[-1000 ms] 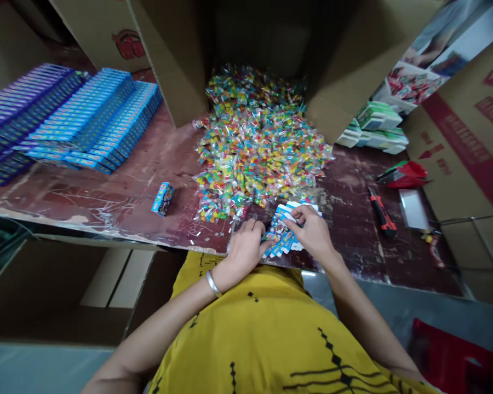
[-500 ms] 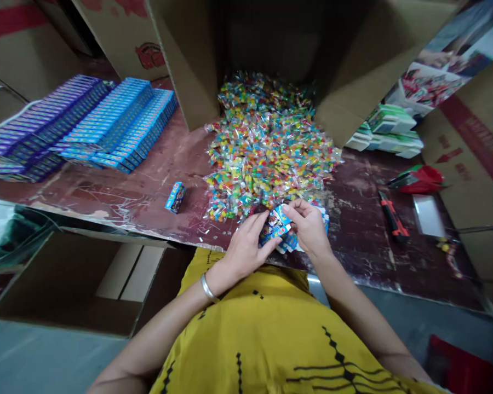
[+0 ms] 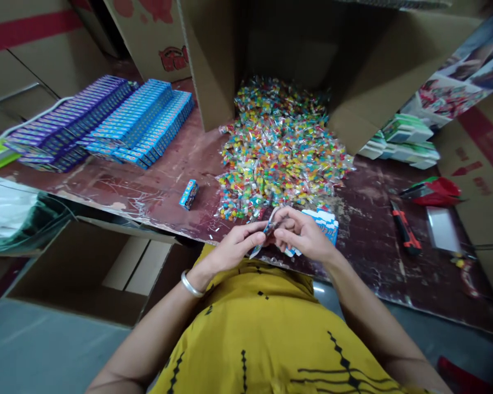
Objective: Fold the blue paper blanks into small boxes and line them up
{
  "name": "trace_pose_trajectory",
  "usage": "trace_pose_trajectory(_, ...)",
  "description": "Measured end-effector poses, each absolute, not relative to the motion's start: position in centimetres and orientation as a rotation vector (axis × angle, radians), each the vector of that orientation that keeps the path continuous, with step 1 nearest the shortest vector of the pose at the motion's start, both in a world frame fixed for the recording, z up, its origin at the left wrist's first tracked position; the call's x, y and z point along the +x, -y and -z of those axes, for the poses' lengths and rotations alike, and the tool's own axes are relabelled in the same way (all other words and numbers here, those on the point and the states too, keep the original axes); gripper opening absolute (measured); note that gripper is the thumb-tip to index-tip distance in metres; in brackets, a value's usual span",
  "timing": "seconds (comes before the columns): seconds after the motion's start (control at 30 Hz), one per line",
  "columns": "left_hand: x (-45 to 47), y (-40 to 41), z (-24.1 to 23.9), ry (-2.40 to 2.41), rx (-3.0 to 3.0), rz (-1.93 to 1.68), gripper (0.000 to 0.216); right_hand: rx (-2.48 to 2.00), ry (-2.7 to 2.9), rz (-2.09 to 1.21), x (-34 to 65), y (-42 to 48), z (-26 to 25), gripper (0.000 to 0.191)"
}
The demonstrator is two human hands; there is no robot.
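A thin blue printed carton [image 3: 256,250], turned nearly edge-on, is between my two hands above the table's front edge. My left hand [image 3: 236,247] pinches it between thumb and fingers. My right hand [image 3: 306,235] has its curled fingers on the carton's other side, with the thumb bent toward it; the exact contact is partly hidden. A stack of flat blue-and-white cartons [image 3: 325,223] lies beside and partly behind my right hand. Just beyond my hands spreads a heap of clear packets of colourful candies [image 3: 279,158]. To the left stands one small blue box [image 3: 188,195].
Rows of purple boxes [image 3: 72,117] and blue boxes [image 3: 135,123] fill the back left. A large cardboard box [image 3: 211,65] opens behind the candy heap. A red-and-black box cutter [image 3: 406,229] and green-and-white packs [image 3: 406,137] are on the right. Below left is an open carton [image 3: 78,273].
The blue carton has been lifted off the stack and turned from face-up to nearly edge-on. My hands have drawn together around it. The view has shifted left.
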State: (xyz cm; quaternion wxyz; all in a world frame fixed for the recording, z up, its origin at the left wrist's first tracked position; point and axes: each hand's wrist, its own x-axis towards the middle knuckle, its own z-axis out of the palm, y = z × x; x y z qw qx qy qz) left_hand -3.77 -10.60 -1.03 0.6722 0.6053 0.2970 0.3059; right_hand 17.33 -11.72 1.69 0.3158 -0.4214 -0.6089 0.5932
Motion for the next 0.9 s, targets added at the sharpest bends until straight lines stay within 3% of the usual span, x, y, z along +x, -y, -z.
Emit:
trace_pose_trajectory(0.1, -3.6, 11.0, 0.9, -0.696, 1.398, -0.721, 0.035, -1.121, 1.72, -1.68, 17.8, 11.1, -2.7, 0.023)
trace_pose_trajectory(0.27, -2.4, 11.4, 1.2, -0.992, 1.266, -1.025, 0.028, -1.208, 1.392, -1.136, 16.3, 11.1, -1.7, 0.024)
trace_pose_trajectory(0.43, -0.9, 12.1, 2.1, -1.064, 1.074, -1.285, 0.024, -1.258, 1.293, -0.939, 13.7, 12.1, 1.0, 0.013)
trace_pose_trajectory(0.53, -0.6, 12.4, 2.2, -1.073, 1.036, -1.414, 0.042, -1.223, 1.197, -0.882, 12.8, 12.2, 1.7, 0.015)
trace_pose_trajectory(0.63, -0.8, 12.5, 2.1, -1.052, 1.142, -1.362, 0.049, -1.178, 1.193, -0.825, 12.5, 12.0, 1.9, 0.031)
trace_pose_trajectory(0.9, -2.2, 11.9, 1.4, -0.899, 1.217, -1.091, 0.03, -1.214, 1.418, -0.707, 13.5, 11.4, 2.2, 0.006)
